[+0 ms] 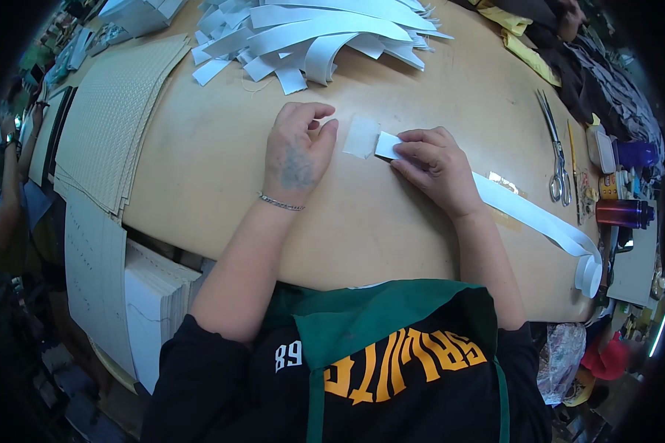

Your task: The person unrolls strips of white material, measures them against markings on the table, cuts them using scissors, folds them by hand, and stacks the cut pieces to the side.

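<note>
My right hand [436, 166] pinches the end of a wide white band [528, 208] between thumb and fingers. From under that hand the band runs right to a roll [588, 276] at the table's edge. Just left of the band's tip, a whitish translucent patch [360, 136] lies flat on the tabletop. My left hand [298, 151] is on the other side of the patch, fingers loosely curled and thumb apart, with nothing visible in it. A large heap of cut white strips [325, 29] lies beyond both hands.
Scissors [558, 159] and a thin yellow stick [573, 170] lie on the right, near a dark bottle [624, 213]. Textured cream sheets [111, 118] are stacked at left, and a pile of white sheets [159, 295] stands below the tabletop [347, 236]. Another person's arm [9, 199] shows far left.
</note>
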A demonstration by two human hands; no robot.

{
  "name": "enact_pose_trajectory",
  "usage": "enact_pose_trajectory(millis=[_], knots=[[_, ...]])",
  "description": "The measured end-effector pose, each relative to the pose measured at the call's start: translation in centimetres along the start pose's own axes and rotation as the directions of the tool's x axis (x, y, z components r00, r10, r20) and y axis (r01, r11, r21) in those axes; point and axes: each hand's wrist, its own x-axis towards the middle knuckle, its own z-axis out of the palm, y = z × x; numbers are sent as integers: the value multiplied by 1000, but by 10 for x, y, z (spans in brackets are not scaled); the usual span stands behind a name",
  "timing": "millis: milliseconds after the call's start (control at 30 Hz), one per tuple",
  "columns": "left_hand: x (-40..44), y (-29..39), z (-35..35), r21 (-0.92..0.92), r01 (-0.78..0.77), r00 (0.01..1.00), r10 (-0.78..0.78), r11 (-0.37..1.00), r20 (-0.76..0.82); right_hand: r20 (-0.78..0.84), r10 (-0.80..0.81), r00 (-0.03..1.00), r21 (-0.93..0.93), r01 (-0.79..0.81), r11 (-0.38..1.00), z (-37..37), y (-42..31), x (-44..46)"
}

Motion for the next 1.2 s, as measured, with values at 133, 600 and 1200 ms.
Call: enact_pose_trajectory(millis=[133, 600, 1200], knots=[[-13, -3, 4, 68, -282, 953, 272, 957, 131, 30, -13, 999, -41, 14, 999, 0, -4, 4], [-17, 7, 19, 327, -522, 852, 460, 788, 251, 42, -59, 997, -94, 63, 994, 1, -5, 4], [-6, 32, 22, 292, -764, 618, 525, 575, 585, 3, 81, 997, -32, -81, 996, -3, 1, -2]])
